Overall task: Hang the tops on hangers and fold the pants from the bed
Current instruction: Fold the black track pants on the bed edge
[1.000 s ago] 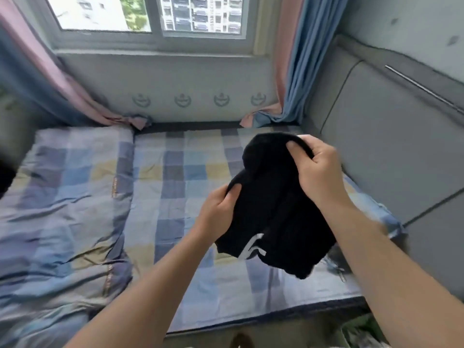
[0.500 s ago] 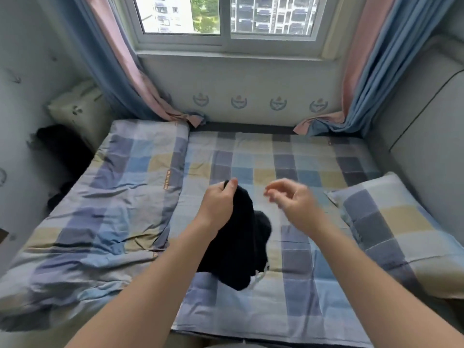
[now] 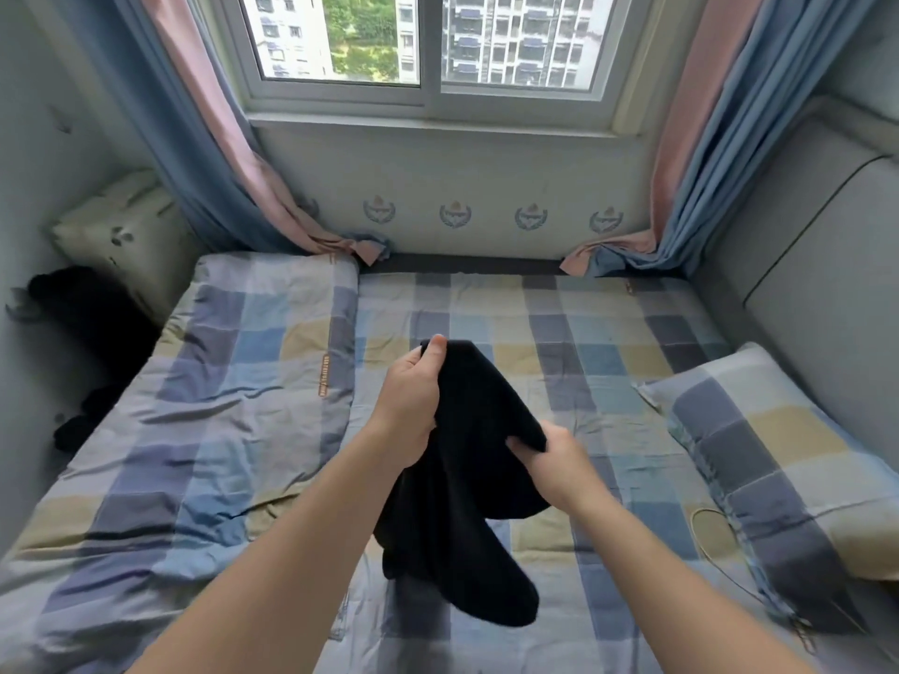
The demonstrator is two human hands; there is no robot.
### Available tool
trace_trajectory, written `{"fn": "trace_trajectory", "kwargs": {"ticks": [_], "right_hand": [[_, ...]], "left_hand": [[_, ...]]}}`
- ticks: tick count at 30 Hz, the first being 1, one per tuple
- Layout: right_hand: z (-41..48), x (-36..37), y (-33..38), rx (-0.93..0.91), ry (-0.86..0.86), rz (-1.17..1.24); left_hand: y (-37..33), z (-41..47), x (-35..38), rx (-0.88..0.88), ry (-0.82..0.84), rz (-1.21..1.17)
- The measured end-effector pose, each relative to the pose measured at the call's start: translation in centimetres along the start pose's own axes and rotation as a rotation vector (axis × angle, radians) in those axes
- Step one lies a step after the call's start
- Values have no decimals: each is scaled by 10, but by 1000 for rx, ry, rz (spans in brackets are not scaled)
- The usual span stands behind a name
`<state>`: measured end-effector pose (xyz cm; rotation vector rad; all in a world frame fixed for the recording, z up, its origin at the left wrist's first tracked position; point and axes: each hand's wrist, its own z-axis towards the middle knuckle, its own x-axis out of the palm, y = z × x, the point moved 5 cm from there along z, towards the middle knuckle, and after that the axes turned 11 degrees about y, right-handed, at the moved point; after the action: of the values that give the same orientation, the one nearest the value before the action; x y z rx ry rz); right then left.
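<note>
Now left hand (image 3: 411, 406) pinches top edge of soft black knit garment (image 3: 467, 484), right hand (image 3: 552, 462) grips lower edge; cloth hangs below over checked bedsheet (image 3: 559, 333), likely being spread out.

Checked quilt (image 3: 233, 381) lies rumpled at left. Matching checked pillow (image 3: 778, 454) lies at right, beside the grey padded headboard (image 3: 827, 260). Cream pillow (image 3: 121, 231) leans in the far-left corner. Window (image 3: 428, 41) is flanked by 2 pink-and-blue curtains (image 3: 204, 138). 4 crest emblems (image 3: 455, 215) sit on the wall below the sill.

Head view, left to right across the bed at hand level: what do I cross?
Dark clothes pile by the wall → folded checked quilt → left hand → black garment → right hand → checked pillow → grey padded panel.
</note>
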<state>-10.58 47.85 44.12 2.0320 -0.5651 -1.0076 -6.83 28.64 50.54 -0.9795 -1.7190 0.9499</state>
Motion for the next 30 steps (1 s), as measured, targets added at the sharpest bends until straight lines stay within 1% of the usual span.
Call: {"fn": "trace_trajectory", "kwargs": {"ticks": [2, 3, 5, 8, 11, 12, 13, 14, 16, 17, 18, 20, 22, 23, 27, 28, 29, 30], "right_hand": [[2, -13, 9, -53, -96, 16], [2, -22, 15, -82, -143, 15], [4, -37, 28, -140, -199, 55], [10, -52, 48, -203, -201, 243], [21, -57, 56, -151, -210, 374], [24, -57, 57, -116, -216, 446], [26, -58, 58, -81, -223, 527], [28, -61, 60, -55, -226, 601], [29, -68, 69, -48, -198, 702], [29, -72, 75, -63, -161, 721], [28, -75, 83, -86, -111, 720], [24, -79, 100, -140, -1, 692], [21, -83, 113, -173, 64, 638], [20, -87, 117, -192, 60, 605], [20, -110, 114, -376, 21, 426], [20, -113, 108, -397, 51, 361], [21, -113, 99, -380, 117, 316], [21, -108, 88, -339, 219, 311]], "left_hand": [[-4, 5, -12, 9, -9, -35], [-6, 8, -15, 15, 13, -40], [-7, 14, -18, 29, 113, -21], [-1, 25, -18, 18, 222, 80], [9, 29, -11, -58, 271, 194], [14, 28, -7, -84, 285, 258], [19, 26, -3, -95, 283, 376], [23, 24, 0, -85, 263, 550], [27, 23, 11, -4, 220, 886], [26, 23, 18, 51, 220, 971], [24, 24, 26, 103, 231, 1009], [21, 30, 42, 191, 241, 999], [11, 37, 52, 286, 202, 867], [8, 41, 53, 314, 170, 803], [-7, 51, 52, 345, 157, 502], [-11, 52, 53, 345, 154, 436], [-14, 52, 54, 334, 151, 376], [-17, 52, 55, 319, 149, 321]]}}
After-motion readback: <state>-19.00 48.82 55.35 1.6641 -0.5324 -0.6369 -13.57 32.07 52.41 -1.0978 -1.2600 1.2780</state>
